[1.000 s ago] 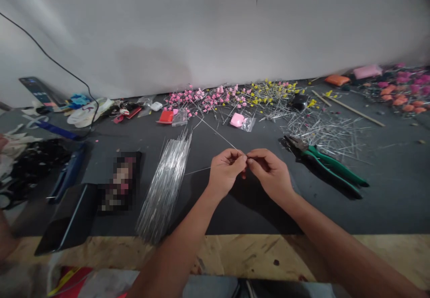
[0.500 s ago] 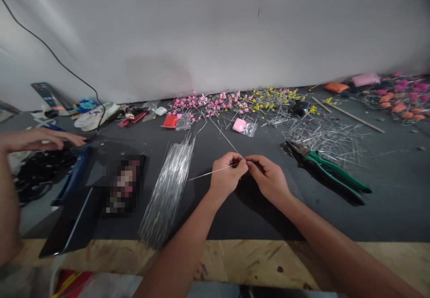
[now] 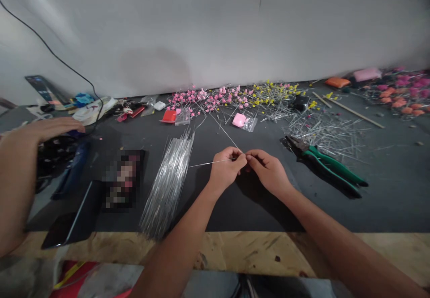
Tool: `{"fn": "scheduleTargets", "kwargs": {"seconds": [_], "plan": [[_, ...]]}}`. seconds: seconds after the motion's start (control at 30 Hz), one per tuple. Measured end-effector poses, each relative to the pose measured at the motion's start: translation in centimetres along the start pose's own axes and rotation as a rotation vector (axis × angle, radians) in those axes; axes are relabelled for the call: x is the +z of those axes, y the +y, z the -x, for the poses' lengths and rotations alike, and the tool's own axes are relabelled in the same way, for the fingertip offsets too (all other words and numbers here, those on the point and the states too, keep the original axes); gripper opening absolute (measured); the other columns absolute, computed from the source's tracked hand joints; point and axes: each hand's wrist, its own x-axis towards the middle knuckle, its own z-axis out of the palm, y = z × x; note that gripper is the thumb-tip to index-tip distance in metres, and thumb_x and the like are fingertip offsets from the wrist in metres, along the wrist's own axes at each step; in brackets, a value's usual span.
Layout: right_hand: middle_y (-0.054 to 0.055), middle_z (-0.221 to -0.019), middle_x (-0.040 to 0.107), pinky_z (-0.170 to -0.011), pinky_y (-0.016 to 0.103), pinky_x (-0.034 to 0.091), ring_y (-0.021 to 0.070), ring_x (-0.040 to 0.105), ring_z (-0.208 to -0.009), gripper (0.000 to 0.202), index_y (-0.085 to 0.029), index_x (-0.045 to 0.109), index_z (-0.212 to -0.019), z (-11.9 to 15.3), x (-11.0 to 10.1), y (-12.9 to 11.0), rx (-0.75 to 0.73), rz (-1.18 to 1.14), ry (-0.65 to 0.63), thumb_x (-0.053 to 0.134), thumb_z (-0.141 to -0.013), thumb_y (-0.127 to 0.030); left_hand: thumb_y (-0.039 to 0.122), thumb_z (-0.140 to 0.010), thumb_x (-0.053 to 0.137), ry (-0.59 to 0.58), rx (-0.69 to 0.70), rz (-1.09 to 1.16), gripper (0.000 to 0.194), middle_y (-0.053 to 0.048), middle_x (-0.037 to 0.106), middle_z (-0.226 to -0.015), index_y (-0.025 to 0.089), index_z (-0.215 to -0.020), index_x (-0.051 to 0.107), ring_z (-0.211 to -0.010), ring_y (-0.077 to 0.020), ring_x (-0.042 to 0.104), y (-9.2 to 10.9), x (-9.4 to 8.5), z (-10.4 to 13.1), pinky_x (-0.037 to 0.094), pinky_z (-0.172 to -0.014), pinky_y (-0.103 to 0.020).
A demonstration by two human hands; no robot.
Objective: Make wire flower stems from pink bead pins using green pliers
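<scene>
A co-worker's hand (image 3: 57, 127) has reached farther in, while left hand (image 3: 227, 167) and right hand (image 3: 268, 167) pinch thin wire (image 3: 201, 164), fingers closed, seemingly steadying it.

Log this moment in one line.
left hand: pinching thin wire; right hand: pinched close alongside, contents unclear; wire bundle: left of hands; green-handled pliers: right of hands
</scene>
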Motion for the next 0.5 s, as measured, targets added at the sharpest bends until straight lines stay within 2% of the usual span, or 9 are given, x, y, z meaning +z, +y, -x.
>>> {"fn": "scheduleTargets", "kwargs": {"seconds": [0.23, 0.37, 0.5], "plan": [[0.002, -0.074, 0.067, -0.066, 0.028, 0.048, 0.0153, 0.061, -0.067, 0.023, -0.02, 0.064, -0.092, 0.17, -0.06, 0.18, -0.01, -0.07, 0.002, 0.052, -0.08, -0.036, 0.021, -0.067, 0.056, -0.055, -0.117, 0.295, 0.009, 0.006, 0.047, -0.047, 0.015, -0.063, 0.052, -0.036, -0.0047, 0.042, -0.33, -0.04, -0.51, 0.034, -0.037, -0.018], [0.002, -0.074, 0.066, -0.065, 0.028, 0.048, 0.0145, 0.061, -0.066, 0.022, -0.021, 0.065, -0.09, 0.16, -0.12, 0.26, 0.002, -0.093, 0.007, 0.054, -0.079, -0.036, 0.022, -0.067, 0.058, -0.101, -0.16, 0.346, 0.011, 0.006, 0.047, -0.047, 0.014, -0.062, 0.051, -0.037, -0.0044, 0.041, -0.33, -0.07, -0.53, 0.034, -0.036, -0.018], [0.002, -0.071, 0.065, -0.064, 0.028, 0.047, 0.0142, 0.06, -0.065, 0.02, -0.02, 0.064, -0.088, 0.15, -0.12, 0.32, 0.0, -0.104, 0.015, 0.054, -0.079, -0.036, 0.022, -0.068, 0.059, -0.12, -0.148, 0.359, 0.012, 0.006, 0.047, -0.047, 0.014, -0.064, 0.051, -0.038, -0.0039, 0.042, -0.25, -0.08, -0.47, 0.035, -0.037, -0.017]]}}
